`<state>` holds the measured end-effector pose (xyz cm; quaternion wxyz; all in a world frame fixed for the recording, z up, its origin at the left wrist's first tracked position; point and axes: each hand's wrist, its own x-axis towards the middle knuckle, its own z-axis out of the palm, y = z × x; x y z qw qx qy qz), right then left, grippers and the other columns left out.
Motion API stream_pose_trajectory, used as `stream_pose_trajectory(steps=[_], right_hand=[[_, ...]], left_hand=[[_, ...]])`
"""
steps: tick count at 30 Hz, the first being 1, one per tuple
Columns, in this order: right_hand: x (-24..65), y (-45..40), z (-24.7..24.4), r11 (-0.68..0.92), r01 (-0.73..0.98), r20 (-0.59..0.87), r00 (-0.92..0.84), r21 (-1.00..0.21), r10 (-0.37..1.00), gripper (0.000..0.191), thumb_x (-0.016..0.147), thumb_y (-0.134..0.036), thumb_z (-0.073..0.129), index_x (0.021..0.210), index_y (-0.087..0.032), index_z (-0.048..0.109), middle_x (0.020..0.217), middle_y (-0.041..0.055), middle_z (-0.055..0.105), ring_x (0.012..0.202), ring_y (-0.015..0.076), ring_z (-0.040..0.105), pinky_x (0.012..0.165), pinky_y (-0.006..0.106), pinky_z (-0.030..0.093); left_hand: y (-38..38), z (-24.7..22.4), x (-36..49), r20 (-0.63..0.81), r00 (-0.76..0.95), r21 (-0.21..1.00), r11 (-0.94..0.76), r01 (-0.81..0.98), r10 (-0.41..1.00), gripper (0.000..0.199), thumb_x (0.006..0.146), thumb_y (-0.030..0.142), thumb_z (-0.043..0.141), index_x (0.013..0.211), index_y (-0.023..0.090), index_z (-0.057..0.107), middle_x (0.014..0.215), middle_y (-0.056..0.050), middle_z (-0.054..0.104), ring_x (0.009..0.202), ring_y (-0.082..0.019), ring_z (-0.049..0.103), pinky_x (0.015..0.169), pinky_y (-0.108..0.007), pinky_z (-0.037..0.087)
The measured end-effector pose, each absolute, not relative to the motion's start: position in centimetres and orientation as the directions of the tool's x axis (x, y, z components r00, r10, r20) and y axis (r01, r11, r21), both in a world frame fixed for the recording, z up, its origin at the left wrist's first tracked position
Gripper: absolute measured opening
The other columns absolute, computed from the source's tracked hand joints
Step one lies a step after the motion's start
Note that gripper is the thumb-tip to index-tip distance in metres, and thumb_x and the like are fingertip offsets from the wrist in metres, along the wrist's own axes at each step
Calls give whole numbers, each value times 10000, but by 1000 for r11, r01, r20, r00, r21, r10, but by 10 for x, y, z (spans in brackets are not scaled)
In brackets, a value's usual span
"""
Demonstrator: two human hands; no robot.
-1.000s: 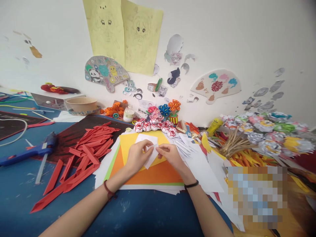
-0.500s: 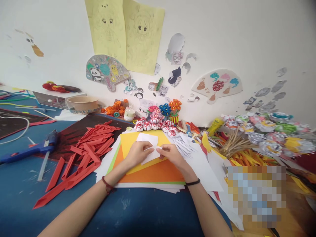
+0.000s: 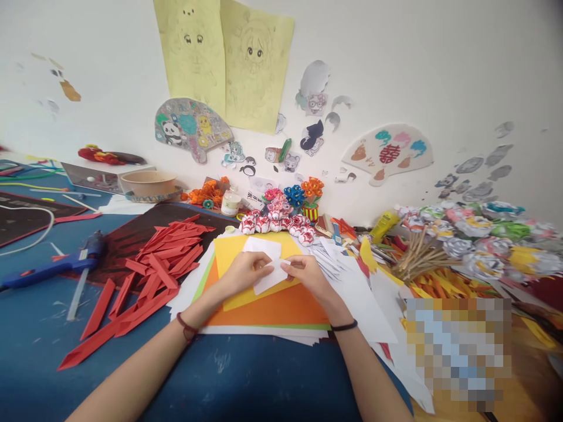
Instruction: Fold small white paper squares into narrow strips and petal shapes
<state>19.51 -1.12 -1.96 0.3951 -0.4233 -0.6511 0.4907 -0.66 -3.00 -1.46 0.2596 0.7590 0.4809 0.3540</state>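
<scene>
Left hand (image 3: 245, 273), right hand (image 3: 308, 275) barely moved; fingers (image 3: 266, 271) of both still pinch white paper (image 3: 269, 282).

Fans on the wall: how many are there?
2: the panda fan at picture left, by the yellow sheets, and the white fan at right. None looks hidden.

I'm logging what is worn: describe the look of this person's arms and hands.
The left arm is bare but for a dark red cord bracelet, the right arm but for a thin black band. Neither left hand nor right hand is gloved.
</scene>
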Motion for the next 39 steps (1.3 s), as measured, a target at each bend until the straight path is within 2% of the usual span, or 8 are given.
stream_pose_trajectory(steps=[7,10,13,18,22,26,31,39], right_hand=[[200,-5,-19,128,97,112,-153,-987,982,386,648,-472,769,797,-124,695,546,15,623,508,148,574,537,267,460],[203,-8,-16,73,172,20,-291,-982,957,366,654,-479,761,741,-132,688,562,18,624,519,141,563,529,258,448],[202,-15,-12,103,256,-43,-507,-961,861,359,705,-494,724,688,-140,669,585,3,601,539,129,538,527,245,420],[196,-21,-14,286,219,124,-550,-933,826,370,800,-473,647,625,-148,632,583,-29,535,539,103,461,508,230,331],[194,-15,-22,231,173,133,-446,-957,885,326,785,-458,665,789,-137,719,711,28,671,629,166,589,568,259,421],[193,-10,-27,228,164,160,-350,-960,923,311,773,-437,680,839,-139,743,809,71,729,702,219,657,631,302,488],[188,-14,-24,204,142,132,-399,-969,907,317,772,-428,689,902,-141,730,892,87,737,798,239,684,693,319,521],[186,-19,-25,183,79,121,-493,-980,861,414,796,-434,678,1092,-144,697,999,98,727,875,253,689,743,339,540]], left_hand=[[-23,-13,-17,295,174,747,-341,571,939,229,799,355,582,825,168,712,698,-16,659,630,-147,554,578,-238,376],[-19,-13,-21,323,95,771,-320,551,942,239,781,367,596,844,167,710,647,5,597,620,-139,523,568,-233,371],[-20,-10,-20,354,136,779,-372,504,925,243,781,364,600,899,179,704,625,33,518,614,-123,481,572,-225,367],[-28,-9,-12,362,260,772,-445,454,895,226,802,350,613,950,204,702,658,33,527,636,-119,484,592,-225,377],[-24,-16,-11,344,147,834,-374,405,927,293,806,374,625,1012,174,680,811,-29,662,742,-155,596,656,-249,447],[-18,-22,-14,241,110,913,-263,311,964,337,814,417,610,999,141,666,792,-60,705,706,-182,661,631,-268,500],[-22,-19,-13,315,89,886,-326,329,945,274,814,351,607,994,157,676,704,-25,680,663,-167,645,630,-262,500],[-30,-14,-6,320,132,862,-346,369,938,250,826,293,574,1001,179,712,752,-21,674,688,-149,590,632,-237,433]])
